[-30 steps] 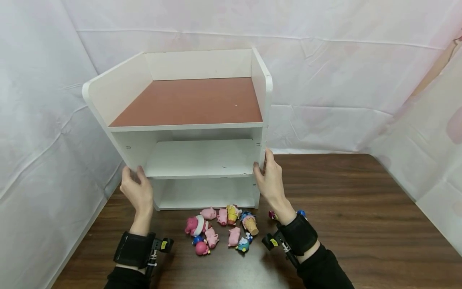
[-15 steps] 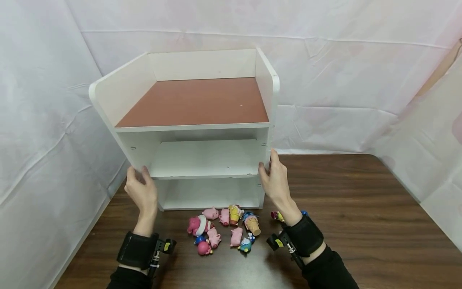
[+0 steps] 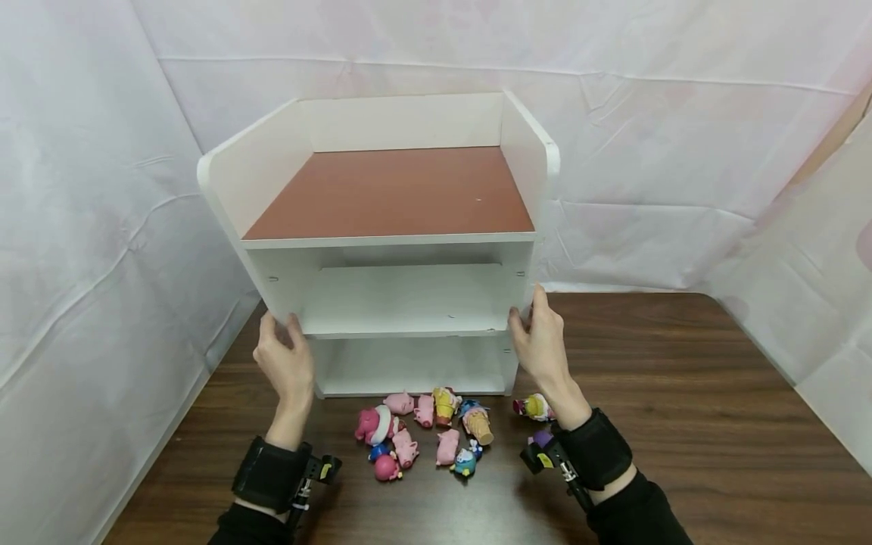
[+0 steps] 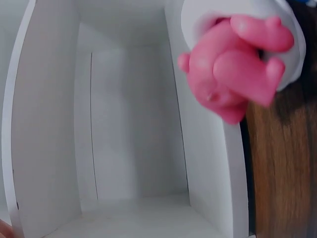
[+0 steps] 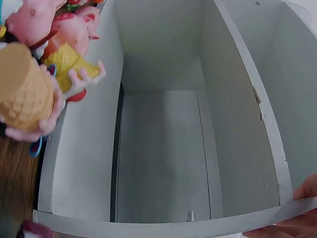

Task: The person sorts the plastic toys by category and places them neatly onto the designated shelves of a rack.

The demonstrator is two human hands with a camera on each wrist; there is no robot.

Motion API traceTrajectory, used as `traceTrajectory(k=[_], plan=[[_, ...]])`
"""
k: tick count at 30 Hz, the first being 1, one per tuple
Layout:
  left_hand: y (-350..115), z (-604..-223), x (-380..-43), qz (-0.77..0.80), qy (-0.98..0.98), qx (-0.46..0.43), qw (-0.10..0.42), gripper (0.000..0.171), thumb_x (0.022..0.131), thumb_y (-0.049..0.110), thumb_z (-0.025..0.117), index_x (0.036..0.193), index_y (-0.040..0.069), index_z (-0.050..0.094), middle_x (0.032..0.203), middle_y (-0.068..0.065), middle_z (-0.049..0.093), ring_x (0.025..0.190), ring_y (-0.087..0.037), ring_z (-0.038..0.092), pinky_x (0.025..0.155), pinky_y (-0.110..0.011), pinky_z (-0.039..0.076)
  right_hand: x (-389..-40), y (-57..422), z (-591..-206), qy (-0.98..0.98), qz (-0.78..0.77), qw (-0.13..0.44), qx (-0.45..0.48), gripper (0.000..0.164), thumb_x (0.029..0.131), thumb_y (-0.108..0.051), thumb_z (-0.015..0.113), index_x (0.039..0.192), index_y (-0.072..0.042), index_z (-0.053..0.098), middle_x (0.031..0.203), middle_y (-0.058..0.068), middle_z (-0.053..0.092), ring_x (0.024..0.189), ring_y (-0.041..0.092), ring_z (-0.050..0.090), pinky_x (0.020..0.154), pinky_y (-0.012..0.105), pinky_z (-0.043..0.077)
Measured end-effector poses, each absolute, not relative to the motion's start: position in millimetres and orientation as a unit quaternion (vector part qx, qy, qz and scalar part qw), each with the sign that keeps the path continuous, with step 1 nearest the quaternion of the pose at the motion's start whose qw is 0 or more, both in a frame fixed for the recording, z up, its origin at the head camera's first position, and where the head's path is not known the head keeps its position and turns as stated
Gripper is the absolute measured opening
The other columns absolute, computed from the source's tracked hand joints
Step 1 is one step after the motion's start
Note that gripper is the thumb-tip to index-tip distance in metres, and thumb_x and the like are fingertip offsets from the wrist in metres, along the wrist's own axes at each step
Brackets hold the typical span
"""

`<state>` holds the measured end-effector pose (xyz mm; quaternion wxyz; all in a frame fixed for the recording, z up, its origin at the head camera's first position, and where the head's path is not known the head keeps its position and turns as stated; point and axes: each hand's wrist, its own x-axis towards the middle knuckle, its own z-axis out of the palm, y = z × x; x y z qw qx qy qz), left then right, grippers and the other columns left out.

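Observation:
A white shelf unit [image 3: 388, 241] with a reddish-brown top board stands upright between my hands. My left hand [image 3: 288, 365] grips its left side panel low down, thumb at the front edge. Opposite, my right hand [image 3: 543, 347] pinches the right side panel; in the right wrist view its thumb lies inside and its fingers [image 5: 292, 227] outside. Both lower compartments are bare. Just before the unit's base lie several small toy figures, among them pink pigs [image 3: 447, 447], a pink figure with a white band [image 3: 373, 425] and an ice-cream-cone figure [image 3: 479, 425].
The dark wooden table [image 3: 681, 393] extends to the right. A yellow and red figure [image 3: 536, 407] and a purple one [image 3: 542, 438] lie beside my right wrist. White cloth [image 3: 102, 250] hangs at the left, back and right.
The shelf unit has shifted to the right together with both hands, while the toys stay in place. The figures by my right wrist show more now.

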<state>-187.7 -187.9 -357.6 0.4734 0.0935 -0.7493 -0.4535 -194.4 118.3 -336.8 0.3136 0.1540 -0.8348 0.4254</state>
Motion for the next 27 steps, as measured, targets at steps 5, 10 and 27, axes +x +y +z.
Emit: traceTrajectory(k=[5,10,27], plan=[[-177,-358,-188,-0.459,-0.747,0.071,0.476,0.024,0.088,0.0,0.048,0.11,-0.009,0.053,0.104,-0.024,0.059,0.088,-0.035,0.06,0.073,-0.044,0.048,-194,130,-336,-0.836,0.428,0.314,0.138,0.031,0.083,0.006,0.051,0.113,0.01,0.043,0.09,0.026,0.059,0.065,0.029,0.058,0.049,0.036,0.047],[-166,-359,-187,-0.453,-0.75,0.042,0.479,0.025,0.088,0.0,0.049,0.111,-0.008,0.054,0.1,-0.024,0.06,0.083,-0.035,0.061,0.067,-0.044,0.049,-193,145,-337,-0.835,0.433,0.315,0.13,0.031,0.084,0.006,0.05,0.114,0.01,0.043,0.094,0.03,0.058,0.071,0.035,0.06,0.05,0.042,0.048],[-131,-364,-188,-0.475,-0.756,-0.033,0.449,0.027,0.087,0.001,0.052,0.113,-0.007,0.054,0.102,-0.023,0.06,0.088,-0.033,0.061,0.069,-0.04,0.05,-193,188,-339,-0.824,0.443,0.343,0.09,0.032,0.082,0.01,0.048,0.113,0.013,0.044,0.101,0.035,0.054,0.084,0.049,0.056,0.06,0.05,0.048]])
